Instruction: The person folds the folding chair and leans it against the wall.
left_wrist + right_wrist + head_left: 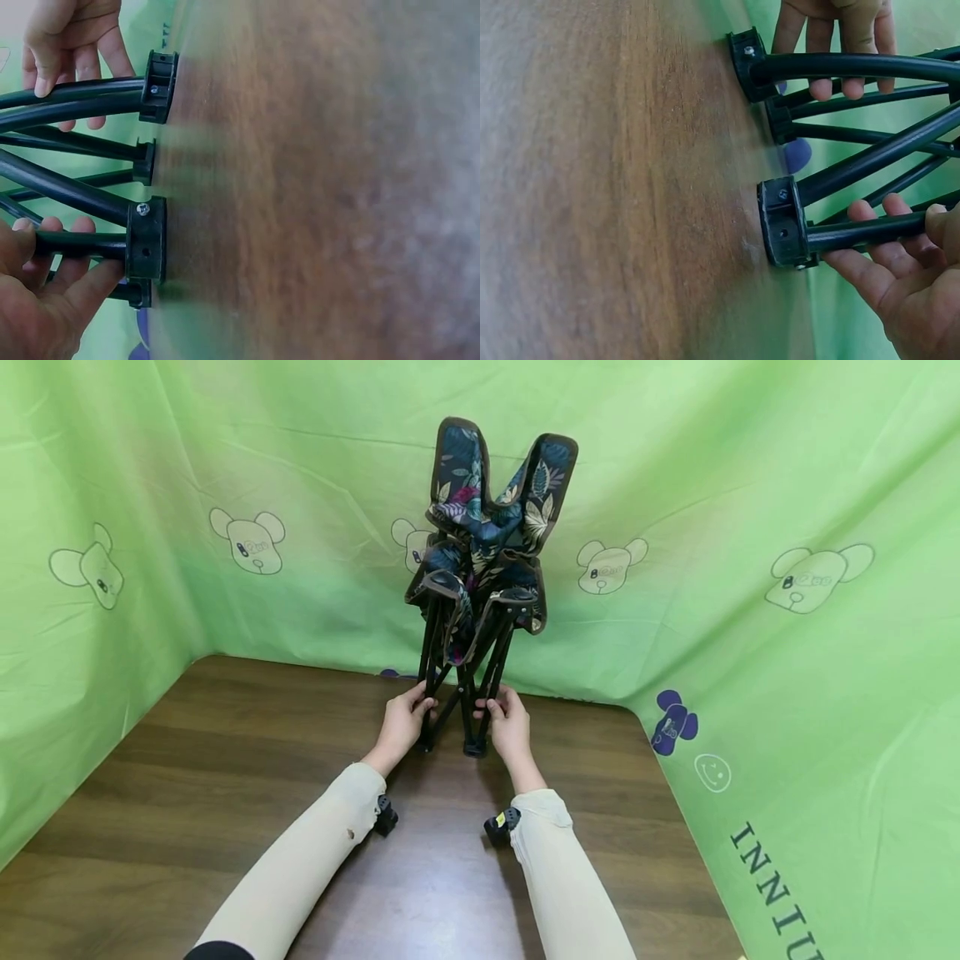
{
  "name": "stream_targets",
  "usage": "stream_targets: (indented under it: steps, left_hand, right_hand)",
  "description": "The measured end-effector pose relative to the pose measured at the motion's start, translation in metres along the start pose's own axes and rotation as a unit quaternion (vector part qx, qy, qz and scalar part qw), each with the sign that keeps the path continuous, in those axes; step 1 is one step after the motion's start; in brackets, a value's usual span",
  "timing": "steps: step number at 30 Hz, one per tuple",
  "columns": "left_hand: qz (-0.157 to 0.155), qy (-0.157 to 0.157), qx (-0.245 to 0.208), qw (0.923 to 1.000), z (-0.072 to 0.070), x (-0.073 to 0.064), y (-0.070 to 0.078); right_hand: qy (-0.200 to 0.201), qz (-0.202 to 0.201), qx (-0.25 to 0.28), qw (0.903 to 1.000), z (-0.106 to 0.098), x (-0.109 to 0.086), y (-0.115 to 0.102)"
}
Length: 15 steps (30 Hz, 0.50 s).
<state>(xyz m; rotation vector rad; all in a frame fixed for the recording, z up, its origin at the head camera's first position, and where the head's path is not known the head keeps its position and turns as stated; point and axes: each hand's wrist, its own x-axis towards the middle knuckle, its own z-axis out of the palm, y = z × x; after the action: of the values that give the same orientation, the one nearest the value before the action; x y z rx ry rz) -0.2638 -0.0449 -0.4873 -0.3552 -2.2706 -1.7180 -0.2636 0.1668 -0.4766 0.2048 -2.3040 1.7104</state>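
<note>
A small folding camp chair [487, 531] with dark floral fabric and black tube legs stands upright, mostly folded, near the table's far edge. My left hand [402, 722] grips a front leg on the left low down, thumb on the near side and fingers behind. On the right, my right hand [510, 727] holds the other front leg at a similar height. Both wrist views show black plastic feet [146, 238] at the tabletop, with crossing tubes [877, 157] between the hands. The fabric hangs bunched, its two upper corners spread apart.
The brown wooden table [247, 810] lies under the arms. Green cloth [315, 460] printed with bear heads hangs behind the chair and along both sides. A small black camera [386, 816] sits at the left wrist, another camera [501, 827] at the right.
</note>
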Motion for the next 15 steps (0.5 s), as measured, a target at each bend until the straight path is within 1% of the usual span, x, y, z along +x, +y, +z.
stream_targets:
  steps: [6,10,15]
  left_hand:
    - [0.006,0.008,0.002,1.0,0.002,0.0003,-0.0031]
    - [0.002,0.002,0.003,1.0,0.0028,0.0016,-0.0037]
    - [-0.009,-0.004,0.012,0.9999,0.0022,0.0021,-0.0019]
  right_hand:
    - [0.015,-0.001,-0.014,0.9998,0.0044,0.0005,0.0034]
    - [0.025,-0.011,-0.01,0.9996,0.0056,0.0012,0.0039]
    - [0.029,-0.022,-0.019,0.9992,0.0065,0.0026,0.0038]
